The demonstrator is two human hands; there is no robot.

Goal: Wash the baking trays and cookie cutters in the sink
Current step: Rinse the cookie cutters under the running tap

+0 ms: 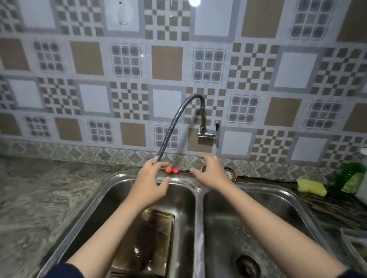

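A dark, greasy baking tray (147, 242) lies in the left basin of the steel double sink (198, 217), partly hidden under my left forearm. Two small objects, one orange and one pink (172, 170), sit on the sink's back rim; I cannot tell what they are. My left hand (150, 180) reaches up, its fingertips touching the end of the flexible tap hose (170, 126), thumb spread away below. Beside it, my right hand (210, 174) hovers over the back rim with fingers spread, holding nothing.
The tap valve (207, 132) is fixed to the tiled wall. A metal strainer (229, 172) lies behind my right hand. A yellow sponge (311, 186) and a green soap bottle (352, 173) stand at the back right. A clear plastic container (361, 245) sits on the right counter.
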